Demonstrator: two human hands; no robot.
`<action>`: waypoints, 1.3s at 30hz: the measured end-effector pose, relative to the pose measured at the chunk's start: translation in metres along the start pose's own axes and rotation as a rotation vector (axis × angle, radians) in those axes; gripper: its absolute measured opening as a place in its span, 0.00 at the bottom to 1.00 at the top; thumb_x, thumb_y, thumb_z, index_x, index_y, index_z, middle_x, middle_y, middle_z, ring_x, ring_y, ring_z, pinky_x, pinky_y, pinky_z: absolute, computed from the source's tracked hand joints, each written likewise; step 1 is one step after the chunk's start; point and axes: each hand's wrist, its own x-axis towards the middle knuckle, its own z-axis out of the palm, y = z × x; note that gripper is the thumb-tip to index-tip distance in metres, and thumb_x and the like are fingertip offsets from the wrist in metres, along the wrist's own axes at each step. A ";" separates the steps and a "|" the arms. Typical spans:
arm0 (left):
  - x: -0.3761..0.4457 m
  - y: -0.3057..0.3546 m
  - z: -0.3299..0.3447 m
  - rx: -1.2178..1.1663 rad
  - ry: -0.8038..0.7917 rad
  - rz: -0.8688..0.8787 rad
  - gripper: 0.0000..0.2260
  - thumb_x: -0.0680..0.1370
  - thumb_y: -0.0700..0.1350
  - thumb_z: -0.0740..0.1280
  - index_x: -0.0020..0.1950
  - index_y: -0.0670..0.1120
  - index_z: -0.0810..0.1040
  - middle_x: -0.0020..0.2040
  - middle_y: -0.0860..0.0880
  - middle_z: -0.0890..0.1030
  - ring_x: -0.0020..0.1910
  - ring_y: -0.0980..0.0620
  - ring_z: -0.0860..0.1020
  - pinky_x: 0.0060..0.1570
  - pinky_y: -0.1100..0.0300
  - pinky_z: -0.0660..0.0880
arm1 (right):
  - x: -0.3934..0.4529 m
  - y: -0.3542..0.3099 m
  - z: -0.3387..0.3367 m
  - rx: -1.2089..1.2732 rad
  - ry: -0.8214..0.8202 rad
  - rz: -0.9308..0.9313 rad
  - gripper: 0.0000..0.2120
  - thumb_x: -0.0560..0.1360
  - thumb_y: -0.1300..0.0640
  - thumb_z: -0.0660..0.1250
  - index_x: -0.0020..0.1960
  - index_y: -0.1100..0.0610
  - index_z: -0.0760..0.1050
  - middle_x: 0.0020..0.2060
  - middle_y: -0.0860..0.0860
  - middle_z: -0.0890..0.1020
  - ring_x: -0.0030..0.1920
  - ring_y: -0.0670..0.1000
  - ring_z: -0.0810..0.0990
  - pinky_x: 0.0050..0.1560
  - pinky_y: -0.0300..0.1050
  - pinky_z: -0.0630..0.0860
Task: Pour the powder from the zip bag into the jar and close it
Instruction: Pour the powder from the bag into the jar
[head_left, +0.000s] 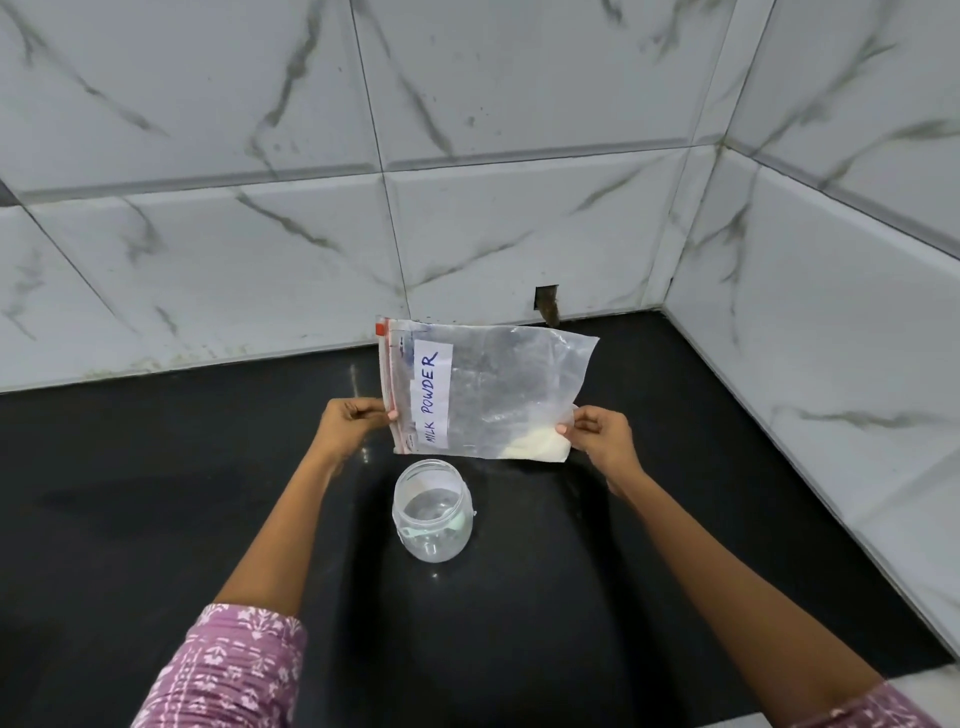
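Zip bag (498, 395): clear plastic, held up in the air above the counter, turned sideways so the red zip strip runs down its left edge. A white label on it reads "MILK POWDER" in blue ink, the text running vertically.
Powder (535, 447): small pale heap, settled in the bag's lower right corner; the remainder of the bag looks see-through.
Left hand (353, 421): fingers curled, pinching the zip edge of the bag low on its left side; thumb tip visible against the red strip.
Right hand (597, 436): fingers curled, pinching the bag's lower right edge, just beside the powder heap.
Jar (432, 509): 1 clear jar, upright on the counter, mouth uncovered, directly below the bag's lower edge and between the 2 forearms. Not touching the bag. A pale green-white patch shows through its wall; I cannot tell what it is.
Counter (156, 493): black, glossy, reflecting some light.
Wall (467, 156): white marble-pattern tiles with grey veins, meeting a second tiled wall at the right corner.
Notch (546, 301): small dark cut-out at the wall's base, behind the bag.
Sleeves (228, 670): pink-purple fabric with white print, on both arms at the lower frame edge.
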 end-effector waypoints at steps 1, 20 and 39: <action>0.001 0.000 -0.001 -0.002 0.017 0.003 0.10 0.71 0.33 0.71 0.52 0.33 0.81 0.48 0.38 0.84 0.40 0.56 0.82 0.49 0.64 0.78 | -0.001 -0.002 0.000 0.011 -0.002 -0.005 0.03 0.70 0.67 0.71 0.40 0.64 0.77 0.49 0.59 0.81 0.45 0.44 0.80 0.54 0.50 0.78; -0.025 0.075 -0.026 -0.283 0.247 0.281 0.06 0.72 0.39 0.73 0.47 0.44 0.83 0.36 0.58 0.85 0.39 0.62 0.82 0.42 0.72 0.76 | -0.030 -0.077 -0.012 0.343 -0.228 -0.052 0.16 0.73 0.60 0.70 0.60 0.59 0.75 0.52 0.54 0.84 0.52 0.52 0.84 0.51 0.42 0.81; -0.120 0.073 0.012 -0.342 0.399 0.266 0.03 0.73 0.39 0.71 0.44 0.47 0.82 0.35 0.57 0.85 0.39 0.61 0.82 0.45 0.68 0.78 | -0.098 -0.097 -0.046 0.283 -0.251 -0.256 0.11 0.73 0.62 0.69 0.56 0.59 0.76 0.47 0.54 0.84 0.47 0.50 0.85 0.42 0.40 0.81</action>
